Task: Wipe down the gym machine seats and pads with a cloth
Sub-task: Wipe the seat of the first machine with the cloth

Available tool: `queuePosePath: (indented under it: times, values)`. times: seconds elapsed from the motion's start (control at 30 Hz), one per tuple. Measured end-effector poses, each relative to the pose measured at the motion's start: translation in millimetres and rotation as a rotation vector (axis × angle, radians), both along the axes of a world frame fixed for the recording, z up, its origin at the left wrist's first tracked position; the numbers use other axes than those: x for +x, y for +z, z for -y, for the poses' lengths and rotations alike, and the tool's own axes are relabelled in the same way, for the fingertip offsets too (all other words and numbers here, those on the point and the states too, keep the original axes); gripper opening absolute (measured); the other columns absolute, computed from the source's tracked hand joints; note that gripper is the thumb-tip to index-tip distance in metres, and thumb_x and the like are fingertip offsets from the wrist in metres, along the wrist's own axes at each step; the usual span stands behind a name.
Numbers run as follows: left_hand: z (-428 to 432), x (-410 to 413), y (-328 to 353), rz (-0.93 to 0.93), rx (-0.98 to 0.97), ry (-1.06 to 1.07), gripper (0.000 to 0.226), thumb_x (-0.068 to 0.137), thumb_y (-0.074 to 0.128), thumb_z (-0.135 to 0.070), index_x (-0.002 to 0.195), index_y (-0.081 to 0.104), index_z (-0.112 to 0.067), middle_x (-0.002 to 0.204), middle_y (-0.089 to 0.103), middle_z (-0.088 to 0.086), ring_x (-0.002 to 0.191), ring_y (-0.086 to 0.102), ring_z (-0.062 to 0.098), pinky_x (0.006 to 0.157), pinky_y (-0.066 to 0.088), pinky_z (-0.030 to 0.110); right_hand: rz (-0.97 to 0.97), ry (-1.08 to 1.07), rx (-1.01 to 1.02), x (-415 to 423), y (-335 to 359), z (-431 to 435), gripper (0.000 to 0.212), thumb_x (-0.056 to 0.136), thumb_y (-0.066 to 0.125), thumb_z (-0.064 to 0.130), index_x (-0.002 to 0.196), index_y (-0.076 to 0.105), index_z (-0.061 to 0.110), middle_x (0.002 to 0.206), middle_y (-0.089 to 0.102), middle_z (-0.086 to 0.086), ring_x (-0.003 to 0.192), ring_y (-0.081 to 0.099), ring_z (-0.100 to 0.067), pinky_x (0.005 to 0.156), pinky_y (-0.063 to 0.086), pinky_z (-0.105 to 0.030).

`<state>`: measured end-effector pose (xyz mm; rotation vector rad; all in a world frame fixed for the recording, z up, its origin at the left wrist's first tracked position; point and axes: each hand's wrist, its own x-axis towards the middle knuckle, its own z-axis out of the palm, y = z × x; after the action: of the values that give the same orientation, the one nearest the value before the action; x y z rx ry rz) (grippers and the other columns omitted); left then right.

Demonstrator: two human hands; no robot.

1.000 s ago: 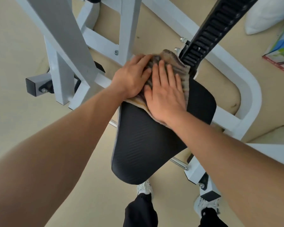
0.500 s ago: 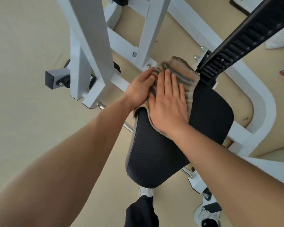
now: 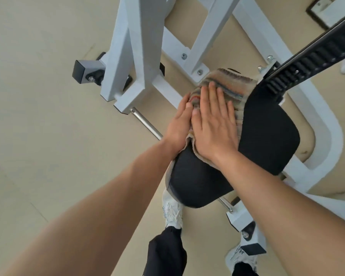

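Observation:
A black padded seat (image 3: 267,140) sits on a white gym machine frame (image 3: 139,62). A striped brownish cloth (image 3: 233,84) lies over the seat's far left part, reaching the base of the black notched rail (image 3: 307,56). My right hand (image 3: 213,126) presses flat on the cloth, fingers stretched out. Beside it, my left hand (image 3: 179,124) presses the cloth's left edge against the side of the seat. Most of the cloth is hidden under both hands.
White frame beams cross behind and left of the seat, and a curved white base tube (image 3: 331,136) runs to its right. A steel rod (image 3: 147,124) sticks out under the seat. My white shoes (image 3: 172,212) stand on the beige floor (image 3: 48,116) below.
My left hand has slid off the top of the cloth to the seat's left edge. My right hand stays flat on the cloth. The view has shifted, so the seat appears further right.

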<state>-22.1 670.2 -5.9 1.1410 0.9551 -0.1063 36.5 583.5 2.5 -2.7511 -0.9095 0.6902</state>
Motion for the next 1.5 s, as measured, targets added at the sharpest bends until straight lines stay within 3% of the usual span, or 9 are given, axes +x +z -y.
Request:
queuePosePath:
  times: [0.17,0.3,0.47,0.67,0.87,1.0,1.2,1.4,1.5]
  values:
    - [22.2,-62.5,33.2,-0.075,0.036,-0.090,0.044,0.110,0.032,-0.031,0.154,0.037,-0.030,0.140,0.048,-0.024,0.124,0.047,-0.011,0.088,0.035,-0.007,-0.037,0.129,0.003,-52.3,21.5,23.2,0.066,0.102,0.009,0.045,0.161,-0.002,0.017,0.169,-0.006,-0.003,0.156,-0.005,-0.018,0.127,0.001,-0.043]
    - [2.5,-16.1,23.1,-0.068,0.151,-0.156,0.050,0.107,0.036,-0.041,0.156,0.032,-0.032,0.141,0.044,-0.020,0.127,0.043,-0.004,0.101,0.034,0.006,-0.008,0.073,0.045,-4.7,-2.9,2.4,0.065,0.103,0.009,0.045,0.161,0.003,0.018,0.170,-0.002,0.000,0.156,-0.001,-0.016,0.127,0.004,-0.043]
    - [4.2,-10.8,21.4,-0.048,0.149,-0.142,0.051,0.109,0.029,-0.044,0.157,0.030,-0.029,0.157,0.041,-0.004,0.142,0.039,0.010,0.099,0.031,0.002,0.029,-0.032,-0.002,-4.2,-8.2,-4.4,0.067,0.102,0.006,0.047,0.161,0.001,0.016,0.170,-0.002,-0.004,0.156,-0.001,-0.018,0.127,0.002,-0.042]
    - [43.5,-97.8,56.2,-0.059,0.053,-0.021,0.043,0.110,0.031,-0.033,0.148,0.048,-0.021,0.130,0.054,-0.017,0.116,0.051,-0.010,0.098,0.039,0.002,0.065,0.118,0.020,-93.7,30.0,35.0,0.063,0.104,0.006,0.045,0.161,0.008,0.017,0.170,0.002,-0.004,0.156,0.002,-0.020,0.126,0.007,-0.044]
    - [111.0,-158.3,49.5,-0.060,0.162,-0.037,0.057,0.111,0.026,-0.027,0.159,-0.004,-0.028,0.134,0.031,-0.052,0.124,0.040,-0.026,0.105,0.036,0.007,0.134,0.572,0.130,-111.7,29.3,103.0,0.060,0.107,0.015,0.042,0.161,0.011,0.016,0.169,0.009,-0.005,0.156,0.008,-0.023,0.125,0.016,-0.046]
    - [141.7,-153.9,39.7,-0.111,0.395,0.101,0.061,0.107,0.029,-0.031,0.161,0.001,-0.023,0.159,0.025,-0.017,0.139,0.032,-0.013,0.113,0.034,0.019,0.263,0.910,0.240,-64.9,4.3,132.8,0.063,0.107,0.031,0.043,0.160,0.011,0.016,0.166,0.014,-0.007,0.153,0.021,-0.026,0.122,0.026,-0.045]
    - [101.1,-136.0,36.0,-0.058,0.313,0.181,0.058,0.105,0.029,-0.042,0.156,0.030,-0.013,0.159,0.037,0.003,0.147,0.034,0.008,0.124,0.025,0.039,0.375,0.476,0.272,-124.0,3.1,105.6,0.055,0.106,0.042,0.030,0.156,0.030,0.011,0.162,0.033,-0.008,0.150,0.031,-0.028,0.120,0.029,-0.047]
    - [53.0,-115.4,49.4,-0.058,0.166,0.034,0.039,0.111,0.031,-0.019,0.143,0.049,-0.010,0.119,0.058,-0.013,0.089,0.057,-0.026,0.083,0.040,-0.002,0.378,0.161,0.260,-154.3,6.6,61.7,0.055,0.103,0.039,0.023,0.156,0.028,0.012,0.161,0.035,-0.005,0.149,0.033,-0.021,0.118,0.033,-0.045]
    - [82.3,-124.3,54.7,-0.098,0.297,0.014,0.046,0.109,0.030,-0.035,0.150,0.039,-0.018,0.144,0.051,-0.010,0.129,0.047,-0.014,0.113,0.035,0.016,0.440,0.230,0.325,-147.2,1.0,93.9,0.048,0.106,0.040,0.024,0.153,0.038,0.013,0.158,0.042,-0.005,0.146,0.039,-0.022,0.116,0.038,-0.045]
